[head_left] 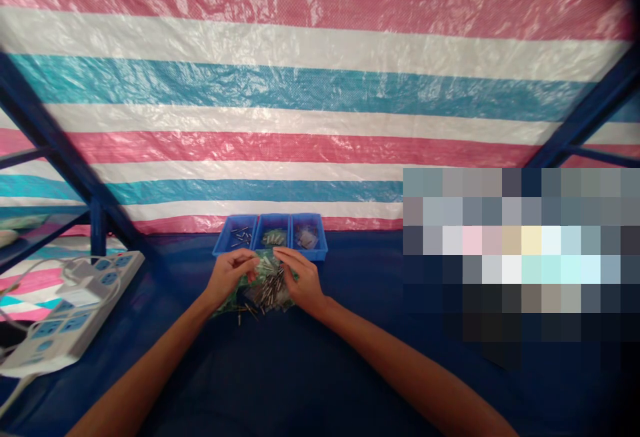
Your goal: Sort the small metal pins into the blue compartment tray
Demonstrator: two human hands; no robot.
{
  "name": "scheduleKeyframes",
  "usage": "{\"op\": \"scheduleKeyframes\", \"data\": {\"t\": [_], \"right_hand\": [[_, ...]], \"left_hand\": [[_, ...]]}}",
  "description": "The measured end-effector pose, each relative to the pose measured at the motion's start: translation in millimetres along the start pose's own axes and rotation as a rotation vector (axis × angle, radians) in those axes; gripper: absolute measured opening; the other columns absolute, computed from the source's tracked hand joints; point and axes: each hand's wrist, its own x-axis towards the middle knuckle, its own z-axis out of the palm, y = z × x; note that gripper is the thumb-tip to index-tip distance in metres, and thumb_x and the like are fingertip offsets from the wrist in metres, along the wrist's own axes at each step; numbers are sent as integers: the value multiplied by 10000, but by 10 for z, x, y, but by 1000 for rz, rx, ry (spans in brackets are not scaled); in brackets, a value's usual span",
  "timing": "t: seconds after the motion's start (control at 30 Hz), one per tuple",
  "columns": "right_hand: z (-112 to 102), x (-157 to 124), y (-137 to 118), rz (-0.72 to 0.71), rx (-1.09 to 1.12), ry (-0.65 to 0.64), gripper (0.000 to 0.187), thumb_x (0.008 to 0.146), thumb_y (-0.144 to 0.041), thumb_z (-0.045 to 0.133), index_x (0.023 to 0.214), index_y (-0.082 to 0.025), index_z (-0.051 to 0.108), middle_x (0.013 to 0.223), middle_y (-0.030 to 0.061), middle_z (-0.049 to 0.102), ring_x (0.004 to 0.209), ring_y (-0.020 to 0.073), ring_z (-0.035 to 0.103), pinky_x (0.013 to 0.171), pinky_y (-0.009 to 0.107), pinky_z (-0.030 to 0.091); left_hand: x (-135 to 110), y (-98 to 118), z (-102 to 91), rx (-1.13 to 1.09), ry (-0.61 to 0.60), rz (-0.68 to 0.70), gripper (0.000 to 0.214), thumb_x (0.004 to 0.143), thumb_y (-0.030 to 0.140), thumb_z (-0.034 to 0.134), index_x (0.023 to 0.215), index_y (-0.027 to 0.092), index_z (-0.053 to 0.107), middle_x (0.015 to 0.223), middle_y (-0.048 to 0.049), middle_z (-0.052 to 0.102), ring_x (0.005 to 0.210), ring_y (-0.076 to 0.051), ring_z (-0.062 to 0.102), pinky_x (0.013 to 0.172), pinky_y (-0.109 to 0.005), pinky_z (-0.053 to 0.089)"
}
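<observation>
My left hand [231, 278] pinches one side of a small, greenish clear plastic bag [266, 264], its thumb and fingertips pressed together. On the bag's other side, the closed fingers of my right hand [303, 282] grip the upper edge. Below and between both hands lies a pile of thin metal pins [273, 288] on crumpled clear plastic. A few loose pins [239, 317] rest on the dark blue tabletop at its front left. The bag's contents are too small to make out clearly.
Just behind my hands stands a blue tray with three compartments [274, 218], holding metal pins, greenish bags and clear bags. A white power strip [95, 314] with cables lies on the left. Striped plastic sheeting [300, 104] hangs behind, between blue frame bars [55, 137]. The right side is pixelated.
</observation>
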Motion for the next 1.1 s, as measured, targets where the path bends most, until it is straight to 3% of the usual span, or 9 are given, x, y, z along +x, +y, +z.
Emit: {"op": "scheduleKeyframes", "data": {"t": [0.17, 0.3, 0.4, 0.5, 0.57, 0.67, 0.83, 1.0, 1.1], "right_hand": [[35, -14, 60, -26, -39, 37, 257, 879, -147, 513, 1065, -210, 679, 1033, 75, 650, 965, 174, 613, 892, 305, 500], [30, -4, 65, 10, -59, 91, 191, 882, -156, 510, 907, -209, 692, 903, 59, 614, 835, 162, 601, 782, 291, 504], [15, 7, 53, 27, -90, 109, 141, 868, -175, 524, 898, -191, 661, 921, 71, 597, 883, 181, 583, 818, 317, 486], [12, 7, 42, 12, -102, 96, 107, 862, -198, 530, 884, -185, 633, 942, 80, 591, 927, 195, 567, 858, 341, 472], [18, 1, 37, 7, -103, 84, 95, 863, -206, 530, 869, -186, 622, 941, 82, 593, 929, 198, 565, 864, 347, 467], [26, -11, 27, 21, -102, 73, 92, 874, -221, 529, 862, -185, 613, 915, 77, 606, 903, 197, 567, 851, 348, 462], [23, -17, -2, 16, -78, 23, 116, 897, -244, 519, 856, -183, 609, 850, 61, 627, 843, 186, 572, 809, 329, 462], [39, -19, 7, 19, -63, -62, 148, 880, -292, 561, 958, -175, 610, 906, 64, 639, 872, 184, 574, 811, 317, 465], [44, -10, 34, 46, -101, -101, 168, 881, -334, 566, 898, -176, 620, 855, 61, 635, 838, 191, 565, 784, 323, 462]], "left_hand": [[-25, 20, 43, -34, -31, -30, 289, 810, 393, 623, 712, 122, 606, 539, 5, 610, 386, -92, 513, 391, -201, 416], [-47, 13, 89, 28, -36, -20, 285, 822, 415, 602, 826, 131, 620, 555, 16, 604, 403, -109, 533, 395, -211, 434], [-80, 37, 85, 200, 66, 140, 318, 875, 410, 522, 1039, 155, 618, 803, -47, 682, 639, -162, 641, 506, -239, 503], [-112, 62, 61, 479, 62, 397, 304, 876, 374, 535, 1090, 186, 641, 1080, -89, 655, 944, -207, 631, 763, -299, 531], [-120, 57, 53, 610, 37, 531, 252, 845, 337, 598, 1035, 187, 666, 1042, -84, 669, 956, -205, 623, 853, -321, 504], [-111, 15, 55, 691, 28, 638, 178, 843, 268, 611, 986, 175, 664, 941, -74, 686, 892, -182, 630, 860, -309, 494], [-102, -55, 58, 726, 43, 671, 152, 854, 236, 589, 977, 165, 643, 902, -71, 680, 848, -168, 630, 809, -284, 503], [-118, -28, 53, 734, 119, 594, 127, 868, 255, 561, 888, 163, 646, 817, -51, 675, 762, -156, 634, 733, -257, 502], [-119, 8, 55, 707, 163, 566, 146, 864, 289, 576, 855, 164, 651, 770, -35, 674, 709, -148, 633, 699, -249, 499]]}}
